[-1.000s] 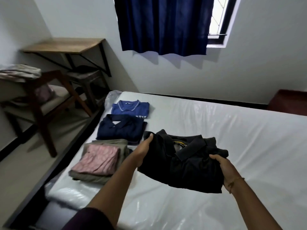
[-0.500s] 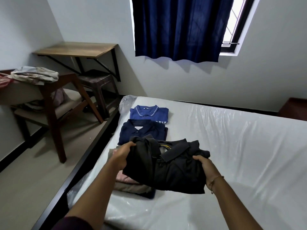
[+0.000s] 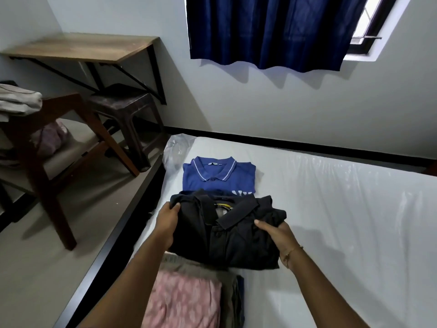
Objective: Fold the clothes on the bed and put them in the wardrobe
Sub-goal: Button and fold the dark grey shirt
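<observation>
on a bed wrapped in clear plastic, a person's two hands hold a folded black polo shirt by its sides. the left hand grips the left edge, fingers curled into the cloth; the right hand pinches the right edge. the shirt lies over a dark garment, just behind a folded pink garment on an olive one, with a folded blue polo shirt beyond. a wooden chair stands on the floor to the left.

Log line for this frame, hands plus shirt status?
left hand: grips black shirt | right hand: grips it | shirt: folded, over navy shirt
</observation>
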